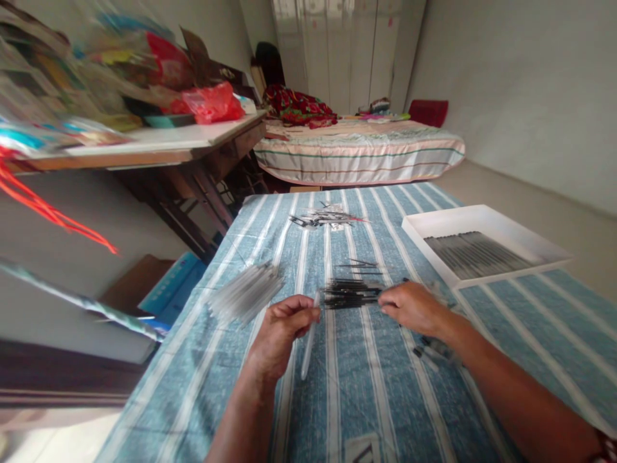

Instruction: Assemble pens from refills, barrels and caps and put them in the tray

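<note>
The left hand [284, 328] pinches a slim, translucent, whitish plastic tube [309, 347] between thumb and forefinger, near its upper part; the rest of it slants down over the desk [357, 386]. The fingers of the right hand [414, 308] are bunched together at the right end of a dense bundle of thin black rods [351, 293], which lies just beside the left hand's fingertips. Blur there hides whether the right hand already pinches a rod or only touches the bundle; I cannot tell.

The step in hand looks like taking a rod from the bundle with the right hand while the left hand keeps a tube ready. In my judgement, the next move calls for a fine fingertip pinch that parts one rod from its neighbours without scattering them, and for a steady left hand, since so slim a tube could easily tip or roll between the fingers.

To the left of the bundle lies a fanned heap of translucent, whitish tubes [247, 292], similar to the held one. A few loose dark rods [361, 263] lie just beyond the bundle, and a flat, untidy pile of thin dark pieces [318, 218] is near the far edge. At the far right stands a shallow white rectangular tray [463, 222] with a row of dark, slender sticks [477, 254] side by side in it. Small clear and black pieces [434, 355], too blurred to identify, lie beside the right forearm.
</note>
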A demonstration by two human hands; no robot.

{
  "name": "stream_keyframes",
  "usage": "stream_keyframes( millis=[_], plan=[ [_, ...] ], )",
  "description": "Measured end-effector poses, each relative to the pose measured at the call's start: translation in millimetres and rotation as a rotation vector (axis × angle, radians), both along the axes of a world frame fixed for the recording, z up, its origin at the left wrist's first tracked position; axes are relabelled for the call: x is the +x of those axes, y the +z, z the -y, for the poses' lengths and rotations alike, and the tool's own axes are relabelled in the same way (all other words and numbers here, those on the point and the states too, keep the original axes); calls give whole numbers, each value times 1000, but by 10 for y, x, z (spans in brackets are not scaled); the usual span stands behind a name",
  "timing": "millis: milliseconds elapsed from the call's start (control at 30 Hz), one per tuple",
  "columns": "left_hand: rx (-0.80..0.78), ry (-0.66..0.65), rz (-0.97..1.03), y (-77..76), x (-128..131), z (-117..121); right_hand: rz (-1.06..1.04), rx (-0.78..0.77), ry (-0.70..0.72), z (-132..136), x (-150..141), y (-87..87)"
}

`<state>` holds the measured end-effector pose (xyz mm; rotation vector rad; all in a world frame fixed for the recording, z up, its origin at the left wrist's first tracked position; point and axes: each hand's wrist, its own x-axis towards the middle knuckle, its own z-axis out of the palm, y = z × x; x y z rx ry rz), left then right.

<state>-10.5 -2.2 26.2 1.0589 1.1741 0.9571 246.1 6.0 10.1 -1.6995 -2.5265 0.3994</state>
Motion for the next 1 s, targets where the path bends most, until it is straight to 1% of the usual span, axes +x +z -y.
stream_keyframes(
  millis=[67,133,267,467,533,667,733,833,1000],
  plan=[
    [4,2,-18,-19,3,-2,160,32,31,7,-134,-31],
    [8,-7,-43,-35,4,-4,255,53,41,16,-228,-75],
    [9,-68,-105,-35,27,7,298,51,51,19,-299,-113],
    [63,-160,-232,-35,57,35,329,3,95,-1,-315,-35],
    [115,-176,-348,-46,42,34,331,-6,104,-3,-316,-34],
    [270,-162,-762,-57,-1,13,305,8,109,8,-278,-73],
    [316,-176,-913,-58,-21,-2,279,23,113,16,-237,-90],
    [333,-226,-999,-61,-41,-16,256,51,94,26,-170,-101],
    [316,-277,-990,-60,-44,-5,247,107,59,8,-94,-121]
  ],
)
